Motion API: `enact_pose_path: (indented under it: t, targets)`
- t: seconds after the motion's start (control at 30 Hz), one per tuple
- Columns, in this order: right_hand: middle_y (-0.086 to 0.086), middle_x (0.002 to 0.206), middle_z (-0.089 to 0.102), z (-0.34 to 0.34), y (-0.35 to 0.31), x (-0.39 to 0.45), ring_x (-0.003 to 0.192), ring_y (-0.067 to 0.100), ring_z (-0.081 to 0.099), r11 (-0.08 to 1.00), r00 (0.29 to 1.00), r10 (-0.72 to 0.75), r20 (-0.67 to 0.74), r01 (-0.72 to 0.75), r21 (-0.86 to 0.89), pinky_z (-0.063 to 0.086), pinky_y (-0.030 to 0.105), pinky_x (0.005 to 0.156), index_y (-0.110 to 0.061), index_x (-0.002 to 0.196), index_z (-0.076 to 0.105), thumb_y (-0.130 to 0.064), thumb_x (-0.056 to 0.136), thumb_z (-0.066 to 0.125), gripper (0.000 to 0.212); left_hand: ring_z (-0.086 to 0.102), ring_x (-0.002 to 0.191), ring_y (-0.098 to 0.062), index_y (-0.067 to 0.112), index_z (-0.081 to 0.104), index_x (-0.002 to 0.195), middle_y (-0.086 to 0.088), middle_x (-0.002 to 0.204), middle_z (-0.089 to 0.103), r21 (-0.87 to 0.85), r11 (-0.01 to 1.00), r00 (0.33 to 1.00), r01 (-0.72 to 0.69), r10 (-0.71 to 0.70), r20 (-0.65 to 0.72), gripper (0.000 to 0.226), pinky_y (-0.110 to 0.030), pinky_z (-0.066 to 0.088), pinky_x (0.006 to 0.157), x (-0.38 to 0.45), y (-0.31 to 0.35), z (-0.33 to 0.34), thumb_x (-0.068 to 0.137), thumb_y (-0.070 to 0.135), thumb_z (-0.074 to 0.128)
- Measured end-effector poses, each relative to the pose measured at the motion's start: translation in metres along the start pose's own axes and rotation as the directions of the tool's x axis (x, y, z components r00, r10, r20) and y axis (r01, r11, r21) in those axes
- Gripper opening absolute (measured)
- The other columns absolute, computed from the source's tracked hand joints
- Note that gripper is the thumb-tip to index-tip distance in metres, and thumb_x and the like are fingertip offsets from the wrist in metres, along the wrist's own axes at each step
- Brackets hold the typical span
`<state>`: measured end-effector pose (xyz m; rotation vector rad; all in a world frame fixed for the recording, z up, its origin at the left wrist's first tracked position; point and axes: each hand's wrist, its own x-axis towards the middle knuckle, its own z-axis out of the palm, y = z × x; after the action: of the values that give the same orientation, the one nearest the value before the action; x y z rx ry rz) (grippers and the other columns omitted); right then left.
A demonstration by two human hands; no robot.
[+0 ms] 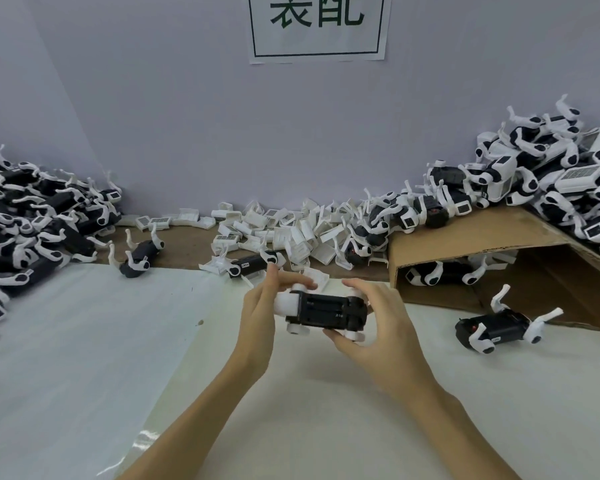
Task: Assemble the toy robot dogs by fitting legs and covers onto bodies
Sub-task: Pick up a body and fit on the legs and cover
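A toy robot dog body, black with white ends and leg hubs, is held belly-up above the white table sheet, in the middle of the view. My left hand grips its left, white end, fingers curled over the top. My right hand holds the right end, thumb under the near side and fingers behind. A pile of white covers lies at the back centre. Black bodies with white legs are heaped at the left. Finished dogs with covers are stacked at the right.
A cardboard box lies on its side at the right with dogs on top and inside. One legged body lies on the sheet to the right of my hands, two others near the back edge. A paper sign hangs on the wall.
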<state>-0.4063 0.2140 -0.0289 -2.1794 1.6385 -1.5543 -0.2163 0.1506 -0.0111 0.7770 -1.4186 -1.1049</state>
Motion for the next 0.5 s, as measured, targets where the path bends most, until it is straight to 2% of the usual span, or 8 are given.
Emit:
enact_pose_path:
  t: [0.07, 0.17, 0.27, 0.37, 0.43, 0.5]
  targets:
    - [-0.016, 0.120, 0.051, 0.002, -0.007, -0.004, 0.111, 0.007, 0.053, 1.000, 0.999, -0.022, 0.041, 0.021, 0.022, 0.041, 0.008, 0.095, -0.019, 0.137, 0.057, -0.036, 0.072, 0.095, 0.077, 0.072, 0.084, -0.017, 0.011, 0.075, 0.073, -0.011, 0.087, 0.076, -0.084, 0.996, 0.988, 0.031, -0.044, -0.151, 0.076, -0.026, 0.055, 0.077, -0.002, -0.003, 0.008, 0.102, 0.071, 0.038]
    - [-0.015, 0.123, 0.049, 0.009, -0.017, -0.008, 0.114, 0.002, 0.049, 0.995, 0.988, -0.020, 0.152, 0.005, 0.097, 0.041, 0.009, 0.094, -0.022, 0.140, 0.055, -0.052, 0.075, 0.089, 0.079, 0.065, 0.078, -0.030, 0.010, 0.071, 0.060, -0.022, 0.078, 0.072, -0.274, 0.958, 0.951, 0.081, -0.156, -0.267, 0.083, -0.044, 0.050, 0.090, 0.000, -0.002, -0.002, 0.105, 0.068, 0.034]
    - [-0.015, 0.128, 0.053, 0.016, -0.022, -0.008, 0.119, 0.007, 0.051, 0.986, 0.986, -0.004, 0.169, -0.025, 0.165, 0.043, 0.013, 0.097, -0.022, 0.136, 0.056, -0.045, 0.078, 0.091, 0.072, 0.064, 0.084, -0.032, 0.007, 0.071, 0.058, -0.025, 0.080, 0.070, -0.283, 0.957, 0.956, 0.070, -0.145, -0.254, 0.086, -0.047, 0.046, 0.096, 0.006, 0.006, -0.019, 0.101, 0.072, 0.033]
    - [-0.027, 0.126, 0.048, 0.023, -0.026, -0.013, 0.120, 0.004, 0.049, 0.986, 0.983, -0.001, 0.184, -0.030, 0.164, 0.041, 0.012, 0.096, -0.029, 0.130, 0.051, -0.047, 0.077, 0.090, 0.068, 0.061, 0.076, -0.027, 0.004, 0.070, 0.058, -0.023, 0.074, 0.067, -0.243, 0.969, 0.977, 0.048, -0.097, -0.192, 0.088, -0.044, 0.045, 0.090, 0.010, 0.011, -0.028, 0.096, 0.075, 0.034]
    - [-0.025, 0.126, 0.049, 0.025, -0.027, -0.015, 0.121, 0.004, 0.048, 0.990, 0.986, -0.024, 0.164, 0.001, 0.143, 0.042, 0.015, 0.097, -0.029, 0.130, 0.050, -0.048, 0.078, 0.089, 0.068, 0.061, 0.075, -0.027, 0.001, 0.070, 0.060, -0.022, 0.074, 0.067, -0.244, 0.969, 0.986, 0.028, -0.067, -0.153, 0.091, -0.040, 0.046, 0.085, 0.011, 0.012, -0.031, 0.097, 0.075, 0.032]
    - [-0.017, 0.131, 0.051, 0.024, -0.027, -0.013, 0.123, 0.009, 0.048, 0.993, 0.991, -0.090, 0.102, 0.081, 0.089, 0.045, 0.021, 0.100, -0.023, 0.132, 0.052, -0.040, 0.080, 0.090, 0.067, 0.065, 0.088, -0.029, 0.000, 0.076, 0.073, -0.022, 0.087, 0.073, -0.296, 0.955, 0.986, 0.031, -0.078, -0.148, 0.092, -0.038, 0.047, 0.087, 0.011, 0.012, -0.028, 0.100, 0.075, 0.029]
